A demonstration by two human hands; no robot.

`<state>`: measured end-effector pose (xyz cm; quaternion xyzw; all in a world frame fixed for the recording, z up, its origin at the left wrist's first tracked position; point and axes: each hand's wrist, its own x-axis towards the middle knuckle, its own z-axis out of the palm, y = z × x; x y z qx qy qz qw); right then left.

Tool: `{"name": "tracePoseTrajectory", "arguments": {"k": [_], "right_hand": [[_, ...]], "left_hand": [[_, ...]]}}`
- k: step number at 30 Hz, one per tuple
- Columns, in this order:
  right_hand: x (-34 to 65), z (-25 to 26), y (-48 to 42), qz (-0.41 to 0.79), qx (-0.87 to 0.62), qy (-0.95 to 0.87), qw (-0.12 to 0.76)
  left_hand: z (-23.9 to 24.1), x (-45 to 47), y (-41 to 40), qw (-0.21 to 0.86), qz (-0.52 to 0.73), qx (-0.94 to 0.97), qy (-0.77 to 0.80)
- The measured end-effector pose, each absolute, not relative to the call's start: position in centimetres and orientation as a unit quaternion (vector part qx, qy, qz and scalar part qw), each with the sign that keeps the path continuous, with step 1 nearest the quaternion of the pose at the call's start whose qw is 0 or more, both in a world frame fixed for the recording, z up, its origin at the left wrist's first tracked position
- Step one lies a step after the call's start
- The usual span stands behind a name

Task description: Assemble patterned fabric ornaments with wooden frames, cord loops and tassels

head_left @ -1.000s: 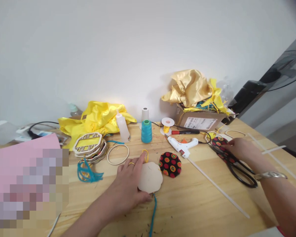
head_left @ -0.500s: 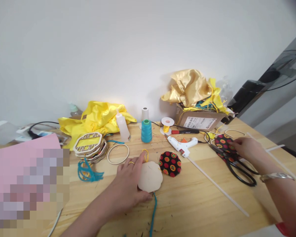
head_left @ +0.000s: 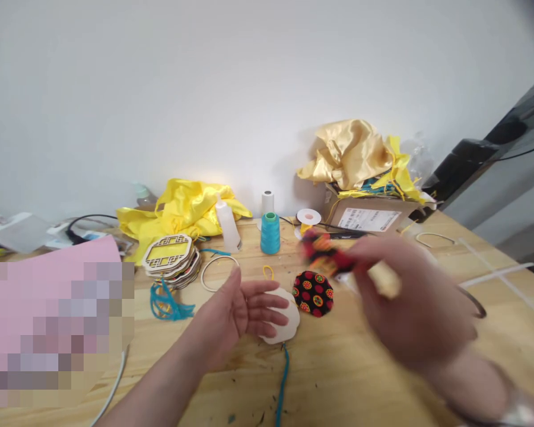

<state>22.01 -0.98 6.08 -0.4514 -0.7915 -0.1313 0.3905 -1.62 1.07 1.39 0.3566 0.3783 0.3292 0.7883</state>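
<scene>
My left hand point(head_left: 244, 314) is turned palm toward the right, fingers stretched out over a pale scalloped disc point(head_left: 287, 323). The disc lies on the table with a yellow loop point(head_left: 268, 273) at its top and a teal cord point(head_left: 283, 379) hanging from its bottom. My right hand point(head_left: 404, 296), smeared by motion, pinches a red, black and orange patterned fabric piece point(head_left: 324, 252) above the table. Just right of the disc lies a round black fabric piece point(head_left: 314, 293) with red and orange flower dots.
A teal thread cone point(head_left: 270, 234), a glue bottle point(head_left: 228, 225) and a wooden ring point(head_left: 220, 273) stand or lie behind. Stacked wooden frames point(head_left: 167, 254) and a teal tassel point(head_left: 169, 302) are at left. A cardboard box point(head_left: 369, 214) holds gold cloth; my right hand mostly hides the glue gun and scissors.
My right hand has lifted the patterned fabric from beside the scissors and moved left with it. My left hand has let go of the pale disc and opened, palm turned up sideways.
</scene>
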Motion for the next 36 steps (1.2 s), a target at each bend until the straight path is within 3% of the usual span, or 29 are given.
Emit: {"name": "tracePoseTrajectory", "arguments": {"k": [2, 6, 9, 12, 16, 18, 36], "right_hand": [[17.9, 4.3, -1.0, -0.132, -0.324, -0.862, 0.368], [16.1, 0.8, -0.2, -0.090, -0.241, -0.916, 0.308], [17.4, -0.5, 0.6, 0.059, -0.289, -0.875, 0.384], [18.1, -0.7, 1.1, 0.240, -0.432, -0.738, 0.459], [17.3, -0.8, 1.3, 0.455, -0.476, -0.631, 0.409], [16.8, -1.1, 1.4, 0.505, -0.467, -0.610, 0.392], [17.3, -1.5, 1.7, 0.451, -0.511, -0.647, 0.342]], "left_hand": [[1.4, -1.7, 1.1, 0.835, 0.328, 0.301, 0.323], [0.6, -2.0, 1.4, 0.797, 0.372, 0.321, 0.350], [0.2, -2.0, 1.7, 0.767, 0.393, 0.342, 0.375], [0.2, -1.8, 1.9, 0.759, 0.391, 0.346, 0.389], [0.0, -1.6, 1.6, 0.756, 0.382, 0.354, 0.396], [-0.2, -1.6, 1.5, 0.752, 0.375, 0.360, 0.406], [-0.2, -1.3, 1.3, 0.702, 0.352, 0.378, 0.491]]}}
